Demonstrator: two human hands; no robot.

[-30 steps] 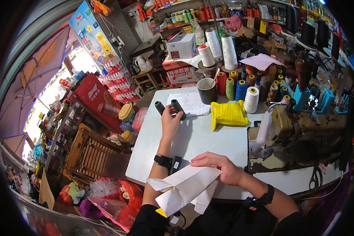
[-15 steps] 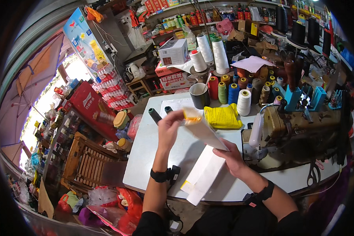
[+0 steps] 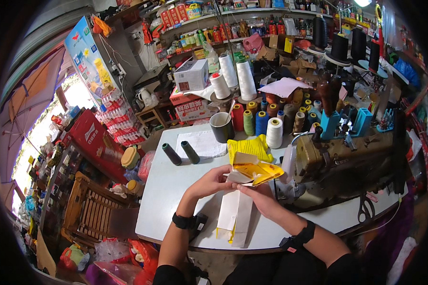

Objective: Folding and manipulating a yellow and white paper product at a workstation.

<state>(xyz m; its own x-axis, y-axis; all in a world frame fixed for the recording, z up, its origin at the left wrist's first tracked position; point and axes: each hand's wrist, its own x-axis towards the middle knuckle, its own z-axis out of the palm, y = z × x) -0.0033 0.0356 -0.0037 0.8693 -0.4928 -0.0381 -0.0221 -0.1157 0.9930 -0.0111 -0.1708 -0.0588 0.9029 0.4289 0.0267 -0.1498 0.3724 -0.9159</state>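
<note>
Both my hands are over the front of a white table (image 3: 164,202), close together on a folded paper or thin card piece (image 3: 264,172) with a white face and a yellow printed face. My left hand (image 3: 214,182) pinches its left edge between thumb and fingers. From the right and below, my right hand (image 3: 262,195) grips its lower edge, partly covered by it. Under the hands a long white card strip (image 3: 235,213) with yellow at its near end runs toward the table's front edge. Whether it joins the held piece is hidden.
A yellow packet (image 3: 259,145) and a dark mug (image 3: 222,128) stand beyond the hands. Two dark green cones (image 3: 190,152) are at the left, near a paper sheet (image 3: 207,145). Thread spools (image 3: 274,133), a sewing machine (image 3: 333,152) and black scissors (image 3: 366,208) are right.
My left hand has come down and closer to my right hand. The held piece has turned and spread, with its yellow face now showing. The view has shifted too.
</note>
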